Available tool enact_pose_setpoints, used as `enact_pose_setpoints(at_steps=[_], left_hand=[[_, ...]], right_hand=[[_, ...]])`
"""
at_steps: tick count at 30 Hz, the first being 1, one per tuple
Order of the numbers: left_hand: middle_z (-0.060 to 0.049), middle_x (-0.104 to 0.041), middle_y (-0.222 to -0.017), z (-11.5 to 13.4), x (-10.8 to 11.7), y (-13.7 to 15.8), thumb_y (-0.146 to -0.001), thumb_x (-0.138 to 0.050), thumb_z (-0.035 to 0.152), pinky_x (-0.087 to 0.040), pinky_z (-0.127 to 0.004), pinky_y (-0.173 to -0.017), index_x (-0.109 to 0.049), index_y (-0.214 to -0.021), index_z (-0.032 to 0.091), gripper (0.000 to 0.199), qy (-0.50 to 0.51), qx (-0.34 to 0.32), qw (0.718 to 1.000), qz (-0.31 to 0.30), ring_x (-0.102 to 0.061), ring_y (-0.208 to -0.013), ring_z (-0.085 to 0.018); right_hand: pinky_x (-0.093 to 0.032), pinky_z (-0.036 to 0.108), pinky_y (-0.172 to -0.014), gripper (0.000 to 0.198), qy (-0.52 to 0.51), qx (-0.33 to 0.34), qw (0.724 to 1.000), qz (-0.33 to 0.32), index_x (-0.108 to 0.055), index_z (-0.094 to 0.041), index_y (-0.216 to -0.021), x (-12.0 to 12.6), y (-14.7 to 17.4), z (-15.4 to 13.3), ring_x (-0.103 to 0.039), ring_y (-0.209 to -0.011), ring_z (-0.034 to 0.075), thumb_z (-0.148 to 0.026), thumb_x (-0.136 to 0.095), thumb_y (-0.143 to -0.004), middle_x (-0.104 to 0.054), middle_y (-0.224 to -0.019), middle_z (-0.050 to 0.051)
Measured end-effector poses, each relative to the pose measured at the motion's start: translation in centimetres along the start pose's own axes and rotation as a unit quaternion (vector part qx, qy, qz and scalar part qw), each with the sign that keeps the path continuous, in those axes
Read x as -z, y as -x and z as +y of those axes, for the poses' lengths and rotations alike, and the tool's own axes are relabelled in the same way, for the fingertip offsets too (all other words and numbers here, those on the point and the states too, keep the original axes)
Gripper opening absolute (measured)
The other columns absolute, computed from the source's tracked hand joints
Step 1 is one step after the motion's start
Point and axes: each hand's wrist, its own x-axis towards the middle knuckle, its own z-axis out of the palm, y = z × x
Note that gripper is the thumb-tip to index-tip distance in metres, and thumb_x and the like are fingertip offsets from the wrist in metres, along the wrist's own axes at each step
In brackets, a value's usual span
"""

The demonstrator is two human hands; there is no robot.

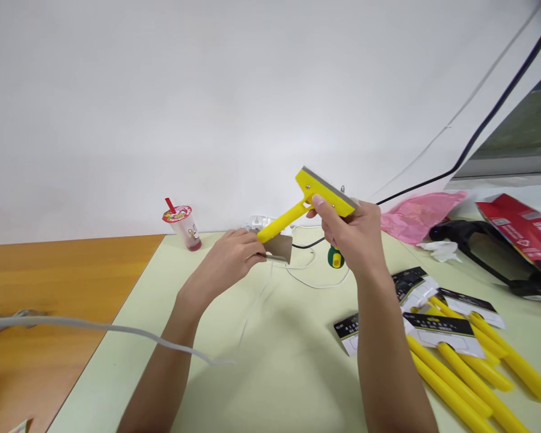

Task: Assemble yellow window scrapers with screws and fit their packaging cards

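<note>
A yellow scraper (283, 221) with a wide head and a grey blade edge is held up over the table, tilted, its head to the upper right. My right hand (349, 231) grips it by the head, thumb on the yellow face. Below the same hand hangs the green and yellow handle of a screwdriver (336, 257); a metal tip shows above the scraper head. Around the handle's lower end my left hand (237, 252) is closed. A brownish card (279, 248) sticks out from the left fingers beside the handle; how it is attached is hidden.
Several yellow scrapers (460, 373) with black and white cards lie at right. Behind them are a pink plastic bag (419, 216), a black strap-like object (469, 246) and a red box (523, 231). A drink cup (184, 227) stands at left. White cables (315, 285) run near the wall.
</note>
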Motion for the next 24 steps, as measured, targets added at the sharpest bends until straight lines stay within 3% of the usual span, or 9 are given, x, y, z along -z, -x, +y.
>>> enact_pose_setpoints(at_steps=[4,9,18,24], left_hand=[[-0.004,-0.077,-0.097,-0.1,0.5,0.2,-0.111,-0.064,0.02,-0.05,-0.041,-0.089,-0.074,-0.099,0.022,0.016,-0.002,0.019,0.999,0.049,-0.068,-0.096,-0.025],[-0.005,-0.08,-0.11,-0.2,1.0,0.4,-0.11,-0.069,0.023,-0.053,-0.039,-0.092,-0.076,-0.117,0.023,0.01,0.072,0.037,0.993,0.091,-0.071,-0.102,-0.024],[-0.003,-0.082,-0.107,-0.3,1.3,0.4,-0.109,-0.068,0.029,-0.055,-0.031,-0.084,-0.083,-0.108,0.026,0.015,0.223,0.082,0.968,0.084,-0.073,-0.097,-0.02],[-0.003,-0.082,-0.103,-0.2,1.6,0.4,-0.106,-0.072,0.035,-0.052,-0.031,-0.079,-0.083,-0.103,0.025,0.015,0.258,0.106,0.958,0.069,-0.072,-0.095,-0.02]], right_hand=[[-0.024,0.026,-0.04,0.052,0.012,-0.032,0.998,-0.047,-0.076,-0.019,-0.077,-0.4,-0.2,0.7,-0.031,-0.044,0.008,-0.067,-0.081,-0.096,-0.039,-0.051,-0.006],[-0.025,0.026,-0.039,0.058,-0.006,-0.069,0.995,-0.071,-0.074,-0.019,-0.075,-1.0,-0.4,1.4,-0.029,-0.044,0.008,-0.073,-0.078,-0.096,-0.039,-0.052,-0.005],[-0.027,0.024,-0.035,0.056,-0.14,-0.176,0.969,-0.104,-0.066,-0.02,-0.073,-2.3,-1.1,3.1,-0.03,-0.045,0.005,-0.069,-0.089,-0.088,-0.062,-0.068,0.003],[-0.025,0.022,-0.034,0.051,-0.209,-0.234,0.941,-0.128,-0.065,-0.02,-0.077,-2.7,-1.5,4.1,-0.028,-0.047,0.005,-0.06,-0.096,-0.083,-0.061,-0.071,0.0]])
